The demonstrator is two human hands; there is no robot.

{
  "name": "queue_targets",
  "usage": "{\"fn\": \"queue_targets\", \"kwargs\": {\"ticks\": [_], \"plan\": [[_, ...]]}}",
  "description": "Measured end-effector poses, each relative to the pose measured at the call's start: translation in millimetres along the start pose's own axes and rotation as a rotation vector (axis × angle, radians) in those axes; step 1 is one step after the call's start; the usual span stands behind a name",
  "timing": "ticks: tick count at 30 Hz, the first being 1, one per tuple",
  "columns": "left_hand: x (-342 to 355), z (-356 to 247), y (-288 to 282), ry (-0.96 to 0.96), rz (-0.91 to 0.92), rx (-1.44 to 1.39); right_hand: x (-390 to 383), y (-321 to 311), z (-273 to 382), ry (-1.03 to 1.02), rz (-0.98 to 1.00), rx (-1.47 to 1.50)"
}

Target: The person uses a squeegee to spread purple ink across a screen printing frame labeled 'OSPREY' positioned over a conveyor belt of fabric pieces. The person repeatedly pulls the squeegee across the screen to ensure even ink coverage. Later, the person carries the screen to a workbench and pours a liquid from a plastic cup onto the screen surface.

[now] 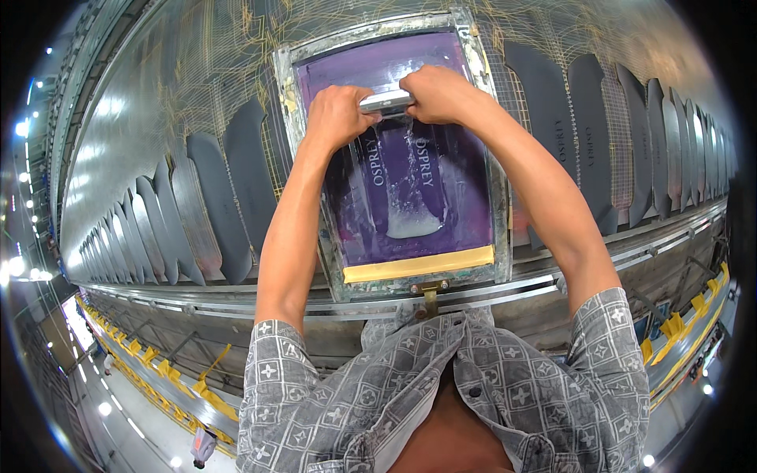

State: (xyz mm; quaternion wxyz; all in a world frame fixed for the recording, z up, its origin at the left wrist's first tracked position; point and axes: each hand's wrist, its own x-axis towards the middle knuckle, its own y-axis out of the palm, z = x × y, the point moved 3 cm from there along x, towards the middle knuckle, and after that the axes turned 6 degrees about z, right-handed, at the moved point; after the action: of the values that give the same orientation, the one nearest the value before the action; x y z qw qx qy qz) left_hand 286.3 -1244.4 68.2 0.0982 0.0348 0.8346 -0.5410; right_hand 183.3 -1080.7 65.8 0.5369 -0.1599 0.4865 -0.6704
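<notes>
A screen-printing frame point(502, 236) with purple mesh point(465, 209) lies flat on the long table in front of me. Near the far part of the mesh, a squeegee point(387, 101) with a pale metal holder spans the gap between my hands. My left hand point(339, 117) grips its left end, and my right hand point(440, 96) is closed around its right end. Whitish, glossy ink point(414, 226) lies in a puddle on the nearer mesh, with thin streaks running up toward the squeegee. Pale lettering shows in the mesh below my hands. Yellow tape point(418, 264) runs along the near inner edge.
Dark grey cut pieces point(209, 177) line the table to the left, and more grey pieces point(538, 110) to the right, some printed. A brass-coloured clamp point(430, 298) sits at the near metal rail point(544, 288). Yellow brackets point(674, 327) stand lower right; another person point(203, 447) is far off, lower left.
</notes>
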Motion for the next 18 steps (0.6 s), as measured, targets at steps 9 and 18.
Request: {"fn": "queue_targets", "kwargs": {"ticks": [9, 18], "plan": [[-119.8, -48.4, 57.4, 0.143, -0.13, -0.089, -102.0, 78.9, 45.6, -0.172, -0.17, -0.033], [-148.1, -61.1, 56.7, 0.191, -0.148, -0.029, -130.5, 80.4, 63.4, -0.181, -0.121, -0.078]]}}
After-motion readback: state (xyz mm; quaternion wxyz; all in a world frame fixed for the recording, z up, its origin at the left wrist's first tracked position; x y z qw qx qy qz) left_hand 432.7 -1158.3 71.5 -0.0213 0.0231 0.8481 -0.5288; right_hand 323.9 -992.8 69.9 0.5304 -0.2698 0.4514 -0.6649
